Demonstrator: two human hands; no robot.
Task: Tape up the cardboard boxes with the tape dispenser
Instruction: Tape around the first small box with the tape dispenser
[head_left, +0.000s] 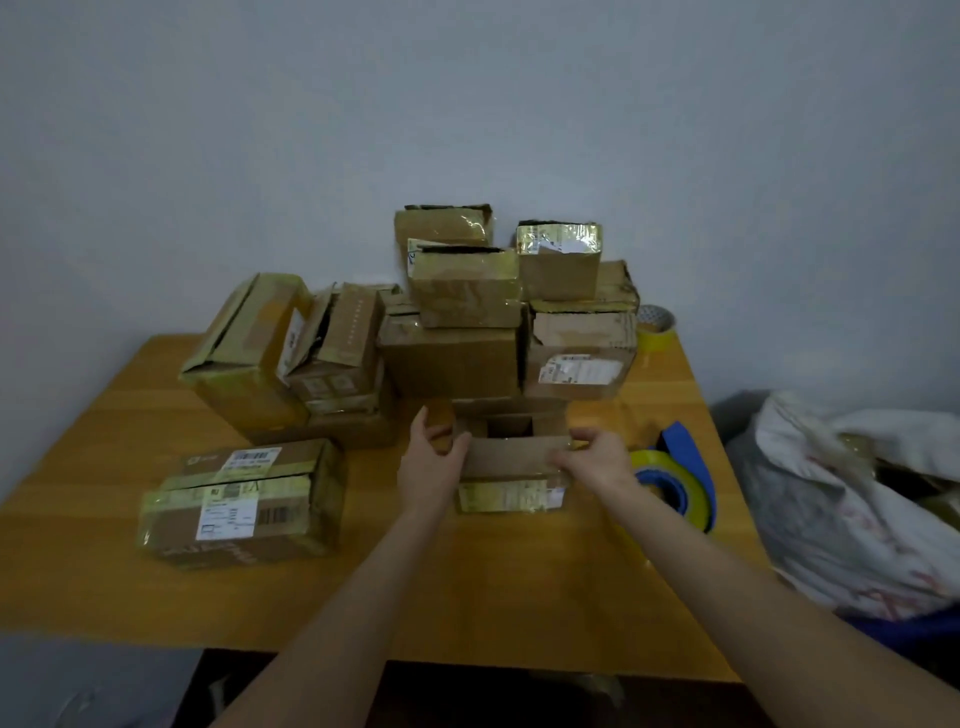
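A small open cardboard box (511, 470) stands on the wooden table (493, 587) in front of me, its top flaps up and its dark inside showing. My left hand (434, 452) grips the left flap, fingers curled round its edge. My right hand (597, 454) pinches the near flap at its right end. The blue tape dispenser (685, 467) with a yellowish tape roll lies on the table just right of my right hand, untouched.
A pile of several taped cardboard boxes (452, 358) fills the back of the table against the wall. One labelled box (244, 501) lies at the front left. A spare tape roll (655, 325) sits at the back right. A bag of crumpled plastic (852, 499) stands off the table's right edge.
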